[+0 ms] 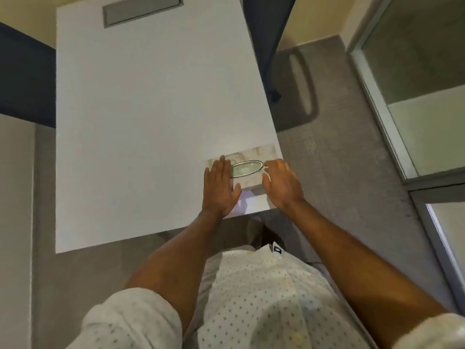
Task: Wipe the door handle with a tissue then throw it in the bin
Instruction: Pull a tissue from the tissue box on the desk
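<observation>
A patterned tissue box point(254, 153) with an oval opening point(245, 168) lies near the right front corner of a white table point(151, 109). My left hand point(221, 187) rests flat on the box's left end, fingers extended. At the right end of the opening, my right hand point(280, 181) has its fingers curled, and a thin white bit of tissue point(265, 170) shows at the fingertips. Whether the fingers pinch it is unclear. No door handle or bin is in view.
A grey cable hatch point(142, 11) sits at the table's far end. A chair base point(302, 81) stands on the grey carpet to the right. Glass partitions with metal frames point(377, 104) run along the right side. A grey panel point(15, 197) is on the left.
</observation>
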